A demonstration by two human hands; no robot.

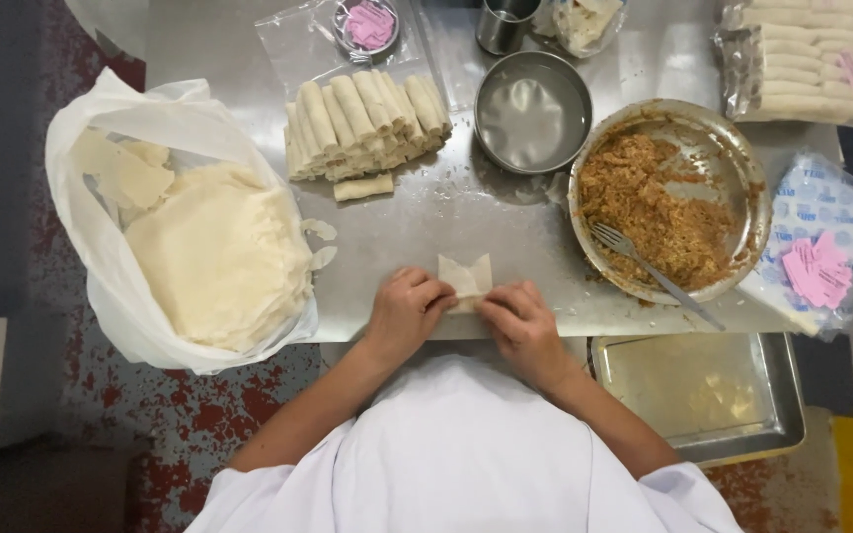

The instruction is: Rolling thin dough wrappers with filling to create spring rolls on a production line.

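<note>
Both hands folding a wrapper on the desk
Left hand [405, 308] and right hand [522, 326] pinch the pale wrapper [466, 275] with bent fingers, beside the filling plate [737, 158]

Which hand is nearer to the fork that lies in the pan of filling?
The right hand. It holds the wrapper just left of the pan, below and left of the fork. The left hand is on the wrapper's far side, farther from the fork.
</note>
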